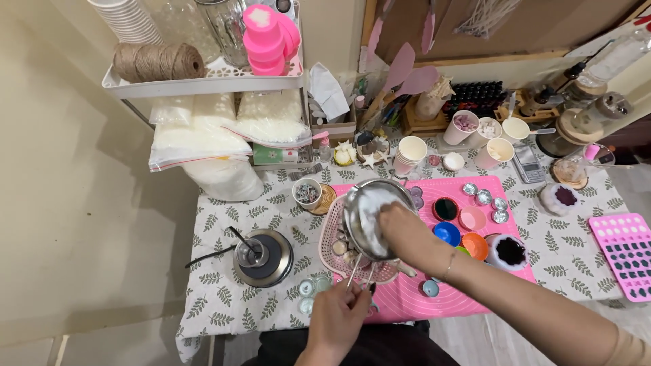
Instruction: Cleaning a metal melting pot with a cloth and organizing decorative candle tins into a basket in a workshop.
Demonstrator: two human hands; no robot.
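Crowding hands: pink basket (cups near)

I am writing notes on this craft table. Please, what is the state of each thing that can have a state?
metal pot: tilted, held over the pink basket.
right hand: inside the pot, pressing a white cloth.
left hand: fingers closed on the pot's thin handle.
round hot plate: carries a small glass cup.
twine roll: lying on its side.
paper cups: stacked, upright.

Home craft workspace: shelf of wax bags, twine spool, paper cups, silicone mould, leaf-print tablecloth.
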